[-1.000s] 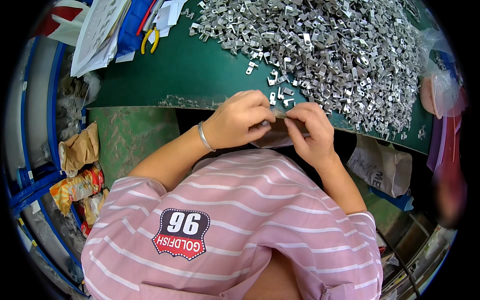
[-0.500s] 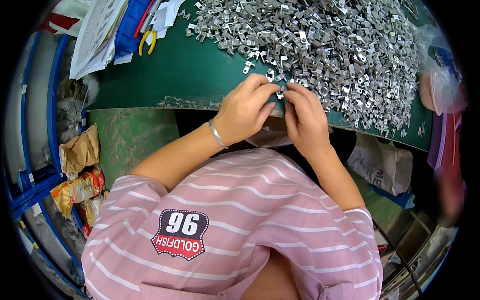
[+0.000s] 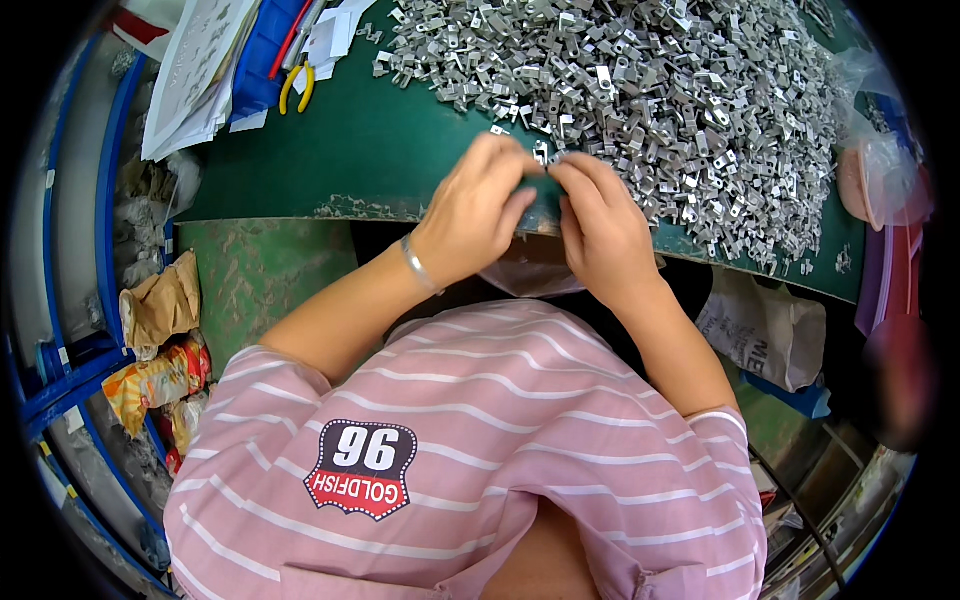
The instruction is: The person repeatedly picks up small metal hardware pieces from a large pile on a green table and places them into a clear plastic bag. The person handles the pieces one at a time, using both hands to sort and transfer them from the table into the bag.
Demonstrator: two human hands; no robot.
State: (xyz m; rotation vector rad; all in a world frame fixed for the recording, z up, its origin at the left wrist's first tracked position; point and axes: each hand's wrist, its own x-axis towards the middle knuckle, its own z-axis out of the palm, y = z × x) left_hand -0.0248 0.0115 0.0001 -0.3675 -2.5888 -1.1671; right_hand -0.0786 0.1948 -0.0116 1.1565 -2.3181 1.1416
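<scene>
Metal brackets (image 3: 690, 110) heaped on the green counter (image 3: 320, 150), presumably for easy reach. Holding left hand (image 3: 470, 205) and right hand (image 3: 606, 225) angled inward at the heap's near edge, fingertips close to a loose bracket (image 3: 541, 151), likely for fine control. Given blur, cannot tell whether pinching anything in either grip.

the tabletop (image 3: 330, 150) is green, the metal parts (image 3: 690, 110) silver-grey, the shirt (image 3: 460, 420) pink (with white stripes).
</scene>
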